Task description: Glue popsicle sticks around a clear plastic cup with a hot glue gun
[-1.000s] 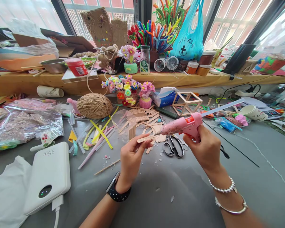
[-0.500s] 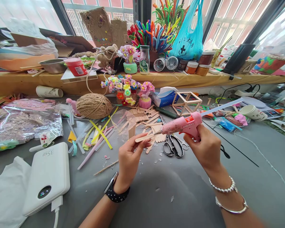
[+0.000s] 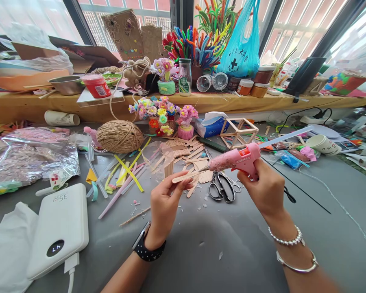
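Note:
Between its thumb and fingers, my left hand (image 3: pixel 166 205) pinches a wooden craft stick (image 3: pixel 183 177), held above the table and pointing right. My right hand (image 3: pixel 266 187) is wrapped around the handle of a pink hot glue gun (image 3: pixel 232 160), a finger by its trigger. The gun's nozzle is at the right end of the stick; whether they touch I cannot tell. A translucent glue stick (image 3: pixel 285 136) juts from the gun's back. Behind and below the nozzle lie loose craft sticks (image 3: pixel 198 156) and black-handled scissors (image 3: pixel 222 187).
A cube frame of sticks (image 3: pixel 239 132) stands behind the gun. Further left are a twine ball (image 3: pixel 120 136), pipe cleaners (image 3: pixel 131 175) and a clear plastic cup (image 3: pixel 155 156). A white power bank (image 3: pixel 61 228) with a cable lies at front left. Jars and a blue bag (image 3: pixel 242 44) line the ledge.
The glue gun has shifted very slightly right relative to the stick. Both hands keep their grips, and the view has moved a little.

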Available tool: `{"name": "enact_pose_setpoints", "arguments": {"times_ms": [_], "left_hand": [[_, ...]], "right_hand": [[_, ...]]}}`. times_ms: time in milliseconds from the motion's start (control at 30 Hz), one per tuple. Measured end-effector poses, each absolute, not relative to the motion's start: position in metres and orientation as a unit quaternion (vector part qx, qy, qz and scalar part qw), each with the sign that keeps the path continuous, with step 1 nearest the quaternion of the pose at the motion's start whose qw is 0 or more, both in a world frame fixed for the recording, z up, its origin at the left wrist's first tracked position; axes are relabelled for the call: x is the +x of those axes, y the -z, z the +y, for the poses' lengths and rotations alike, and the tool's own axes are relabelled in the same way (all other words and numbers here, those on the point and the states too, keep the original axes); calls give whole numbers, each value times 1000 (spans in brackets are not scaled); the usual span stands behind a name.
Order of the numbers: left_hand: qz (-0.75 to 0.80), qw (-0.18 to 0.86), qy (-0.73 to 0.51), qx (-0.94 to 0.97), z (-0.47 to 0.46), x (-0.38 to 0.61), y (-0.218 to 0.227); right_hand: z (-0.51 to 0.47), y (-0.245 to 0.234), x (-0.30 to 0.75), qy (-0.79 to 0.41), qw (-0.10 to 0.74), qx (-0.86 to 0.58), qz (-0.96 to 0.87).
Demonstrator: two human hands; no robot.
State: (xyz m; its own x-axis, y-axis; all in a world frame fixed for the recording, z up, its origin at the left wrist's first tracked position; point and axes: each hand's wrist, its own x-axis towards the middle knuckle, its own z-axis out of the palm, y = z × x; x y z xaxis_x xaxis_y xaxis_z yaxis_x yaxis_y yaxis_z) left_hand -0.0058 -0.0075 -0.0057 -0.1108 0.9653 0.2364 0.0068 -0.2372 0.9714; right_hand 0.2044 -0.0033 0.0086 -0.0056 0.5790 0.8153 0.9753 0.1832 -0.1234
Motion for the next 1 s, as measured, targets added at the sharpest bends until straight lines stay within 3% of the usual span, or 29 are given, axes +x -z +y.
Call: {"name": "enact_pose_setpoints", "arguments": {"times_ms": [1000], "left_hand": [[469, 398, -592, 521, -8, -7, 0]], "right_hand": [[-2, -9, 211, 277, 385, -586, -657]]}}
